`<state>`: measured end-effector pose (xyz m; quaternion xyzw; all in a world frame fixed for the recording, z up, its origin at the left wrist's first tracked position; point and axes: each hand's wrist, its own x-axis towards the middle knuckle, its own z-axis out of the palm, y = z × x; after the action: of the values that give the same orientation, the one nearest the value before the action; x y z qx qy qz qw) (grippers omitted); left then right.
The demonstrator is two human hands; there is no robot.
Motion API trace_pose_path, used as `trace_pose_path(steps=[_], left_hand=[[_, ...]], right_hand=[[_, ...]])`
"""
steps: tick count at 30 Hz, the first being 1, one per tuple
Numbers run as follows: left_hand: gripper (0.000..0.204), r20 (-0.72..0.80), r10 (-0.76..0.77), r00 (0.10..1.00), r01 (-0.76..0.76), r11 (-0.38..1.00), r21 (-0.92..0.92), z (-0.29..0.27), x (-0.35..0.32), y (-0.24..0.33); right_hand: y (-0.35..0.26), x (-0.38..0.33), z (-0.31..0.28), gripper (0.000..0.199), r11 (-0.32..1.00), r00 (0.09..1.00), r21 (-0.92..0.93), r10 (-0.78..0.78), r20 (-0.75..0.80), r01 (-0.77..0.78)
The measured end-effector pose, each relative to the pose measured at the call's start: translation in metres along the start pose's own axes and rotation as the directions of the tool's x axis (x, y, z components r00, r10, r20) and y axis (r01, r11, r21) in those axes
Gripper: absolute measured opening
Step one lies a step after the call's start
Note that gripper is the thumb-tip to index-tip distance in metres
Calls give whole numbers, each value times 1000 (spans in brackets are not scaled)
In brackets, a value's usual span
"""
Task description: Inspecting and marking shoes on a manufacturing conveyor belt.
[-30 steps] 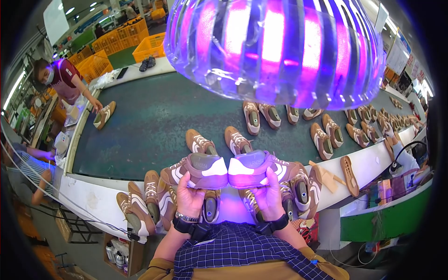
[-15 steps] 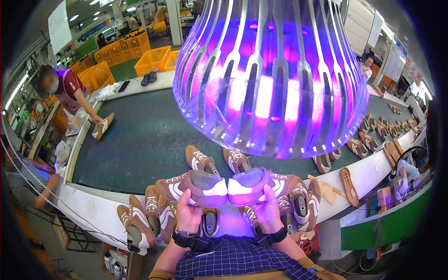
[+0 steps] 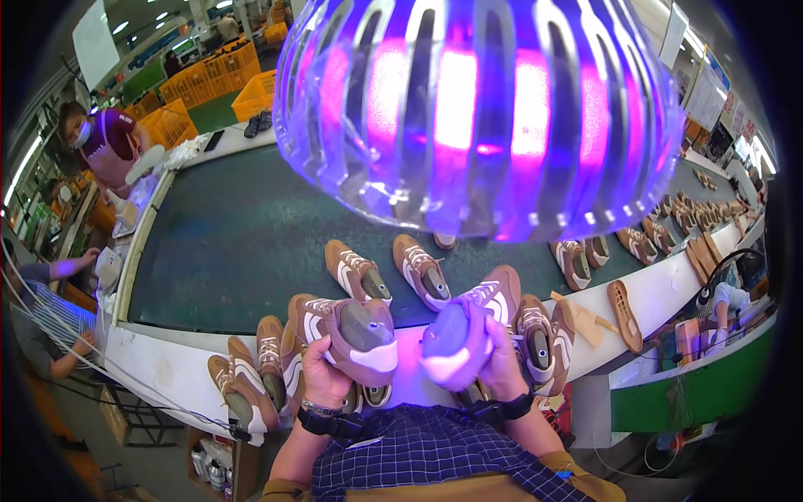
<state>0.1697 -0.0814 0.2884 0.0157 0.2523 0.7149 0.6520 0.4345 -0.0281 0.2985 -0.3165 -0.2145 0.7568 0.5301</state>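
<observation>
Holding brown sneakers [image 3: 375,358]; maroon sleeve [image 3: 122,124] lettered

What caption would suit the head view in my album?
Left hand and right hand each hold a shoe near a glowing purple lamp.

Lettering too small to read
Red characters on wall sheets [image 3: 739,117], upper right; pale lettering on a maroon sleeve [image 3: 123,124], upper left.

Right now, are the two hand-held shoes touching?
Apart. The head view shows purple-lit bench between the shoe in the left hand and the other shoe in the right hand.
</observation>
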Motion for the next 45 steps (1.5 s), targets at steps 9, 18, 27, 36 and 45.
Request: trace_pose_path(steps=[9, 18, 27, 36, 45], left_hand=[[49, -38, -105, 994, 109, 988, 110, -53, -16, 24], [47, -133, -57, 990, 88, 966, 243, -81, -33, 32], [50, -125, 83, 989, -15, 881, 473, -87, -54, 66], [47, -84, 337, 938, -106, 508, 855, -107, -74, 83], [66, 156, 329, 931, -140, -70, 988, -119, -83, 78]], right_hand=[[-33, -52, -57, 58, 102, 994, -991, -56, -89, -83], [-35, -60, -61, 32, -399, 980, -915, -152, 128, 58], [-22, 49, 16, 37, -357, 932, -871, -6, 363, 337], [133, 226, 72, 72, -350, 957, -893, 165, 237, 282], [184, 262, 112, 93, -522, 989, -852, 141, -44, 37]])
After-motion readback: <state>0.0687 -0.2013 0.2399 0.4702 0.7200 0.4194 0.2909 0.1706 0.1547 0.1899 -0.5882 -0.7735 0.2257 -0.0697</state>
